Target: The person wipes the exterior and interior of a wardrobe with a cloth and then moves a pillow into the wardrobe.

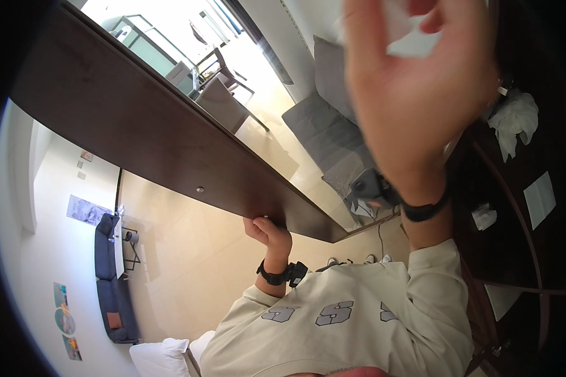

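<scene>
A long dark brown wooden door panel (170,136) runs diagonally from the upper left to the centre. My left hand (269,233) has its thumb and fingers closed at the panel's near edge, beside a small light-coloured fitting. A round metal fitting (200,189) sits farther along the panel. Raised close to the camera, my right hand (410,94) is blurred, its fingers curled and cut off by the top edge. White material (417,40) shows between its thumb and fingers; whether it is gripped is unclear. Both wrists wear black straps with devices.
Dark shelving at right bears a crumpled white plastic bag (516,120), a white sheet (540,200) and a small crumpled wrapper (484,217). A grey sofa (325,127) stands beyond the panel, near chairs (221,103). At left are a dark blue sofa (115,301) and small table. Shoes (369,259) show below.
</scene>
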`<state>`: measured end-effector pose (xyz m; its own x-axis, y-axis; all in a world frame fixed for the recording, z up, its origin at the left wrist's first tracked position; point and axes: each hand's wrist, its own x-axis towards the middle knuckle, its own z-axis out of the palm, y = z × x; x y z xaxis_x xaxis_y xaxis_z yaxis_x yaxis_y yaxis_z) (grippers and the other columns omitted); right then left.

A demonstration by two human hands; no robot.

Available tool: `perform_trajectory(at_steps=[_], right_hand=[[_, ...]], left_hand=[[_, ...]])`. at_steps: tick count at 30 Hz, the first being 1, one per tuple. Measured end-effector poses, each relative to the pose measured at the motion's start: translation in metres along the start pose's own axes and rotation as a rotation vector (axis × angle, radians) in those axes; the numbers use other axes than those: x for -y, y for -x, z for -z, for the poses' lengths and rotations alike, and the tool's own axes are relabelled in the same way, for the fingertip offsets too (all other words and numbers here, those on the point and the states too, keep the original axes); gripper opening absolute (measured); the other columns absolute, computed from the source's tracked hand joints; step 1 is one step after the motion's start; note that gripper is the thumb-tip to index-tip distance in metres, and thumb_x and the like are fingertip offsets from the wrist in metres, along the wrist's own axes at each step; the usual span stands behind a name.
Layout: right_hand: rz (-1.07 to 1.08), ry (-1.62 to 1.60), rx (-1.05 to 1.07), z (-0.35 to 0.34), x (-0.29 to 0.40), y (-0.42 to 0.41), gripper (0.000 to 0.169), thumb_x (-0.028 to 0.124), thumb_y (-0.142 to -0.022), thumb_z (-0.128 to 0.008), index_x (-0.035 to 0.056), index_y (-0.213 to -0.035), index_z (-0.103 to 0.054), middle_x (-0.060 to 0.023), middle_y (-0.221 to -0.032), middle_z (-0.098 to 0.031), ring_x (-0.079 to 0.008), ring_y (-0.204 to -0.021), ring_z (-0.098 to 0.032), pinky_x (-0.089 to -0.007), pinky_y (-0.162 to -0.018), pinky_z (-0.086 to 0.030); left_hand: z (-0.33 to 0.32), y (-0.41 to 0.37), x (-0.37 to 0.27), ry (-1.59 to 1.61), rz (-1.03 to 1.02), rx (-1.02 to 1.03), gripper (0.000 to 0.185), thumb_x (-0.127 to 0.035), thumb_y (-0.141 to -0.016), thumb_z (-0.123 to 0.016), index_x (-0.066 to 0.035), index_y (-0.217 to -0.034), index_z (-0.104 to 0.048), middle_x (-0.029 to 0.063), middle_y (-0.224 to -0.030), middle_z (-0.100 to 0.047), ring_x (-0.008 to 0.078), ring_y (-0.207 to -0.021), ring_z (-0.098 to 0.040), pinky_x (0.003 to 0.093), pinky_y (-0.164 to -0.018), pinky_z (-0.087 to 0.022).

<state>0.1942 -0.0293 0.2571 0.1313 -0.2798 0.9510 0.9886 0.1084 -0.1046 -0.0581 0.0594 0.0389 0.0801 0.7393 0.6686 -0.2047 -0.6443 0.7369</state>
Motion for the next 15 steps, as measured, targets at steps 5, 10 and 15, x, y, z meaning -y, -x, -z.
perform_trajectory(at_steps=[5,10,15], right_hand=[[0.017,-0.044,0.175,0.021,-0.018,-0.029,0.030,0.020,-0.079,-0.061,0.0048,-0.102,-0.049,-0.0114,-0.100,-0.047,-0.0277,-0.082,-0.052,-0.0378,-0.066,-0.042],[0.040,-0.129,0.080,-0.012,0.042,0.009,0.023,0.011,-0.071,-0.064,0.0056,-0.091,-0.055,-0.0087,-0.086,-0.052,-0.0247,-0.070,-0.052,-0.0347,-0.057,-0.042],[-0.035,-0.374,0.169,-0.013,0.101,0.052,0.025,0.002,-0.061,-0.067,0.0007,-0.086,-0.062,-0.0092,-0.080,-0.059,-0.0232,-0.066,-0.055,-0.0307,-0.057,-0.045]], left_hand=[[-0.003,0.002,-0.007,-0.056,-0.041,-0.044,0.059,-0.047,-0.099,-0.038,0.004,-0.128,-0.038,0.0146,-0.121,-0.051,0.0236,-0.107,-0.055,0.0358,-0.087,-0.049],[-0.012,0.000,-0.013,-0.067,-0.091,-0.175,0.049,-0.036,-0.099,-0.036,0.009,-0.112,-0.050,0.0118,-0.103,-0.059,0.0169,-0.092,-0.055,0.0277,-0.075,-0.045],[-0.014,-0.003,-0.023,-0.208,-0.050,-0.119,0.051,-0.039,-0.100,-0.035,0.008,-0.112,-0.050,0.0116,-0.105,-0.059,0.0174,-0.093,-0.055,0.0302,-0.077,-0.045]])
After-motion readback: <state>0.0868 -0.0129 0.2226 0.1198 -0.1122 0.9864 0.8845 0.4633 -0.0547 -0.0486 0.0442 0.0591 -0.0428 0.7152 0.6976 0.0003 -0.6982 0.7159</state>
